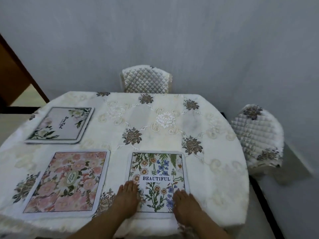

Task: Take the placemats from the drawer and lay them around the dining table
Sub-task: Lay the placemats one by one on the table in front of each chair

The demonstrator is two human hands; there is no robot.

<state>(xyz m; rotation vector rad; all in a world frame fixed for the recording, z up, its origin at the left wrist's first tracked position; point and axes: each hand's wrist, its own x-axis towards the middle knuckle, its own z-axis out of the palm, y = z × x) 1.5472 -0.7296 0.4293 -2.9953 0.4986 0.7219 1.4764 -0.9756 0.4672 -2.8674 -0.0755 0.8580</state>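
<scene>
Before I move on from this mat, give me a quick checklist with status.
1. Wildflower mat lies flat on the tablecloth: ok.
2. Left hand and right hand flat on it, gripping nothing: ok.
3. Pink mat clear of wildflower mat: ok.
4. Grey mat laid far left: ok.
5. Places at far chair and right chair covered: not ok, bare cloth.
6. More mats to hand: cannot tell.
</scene>
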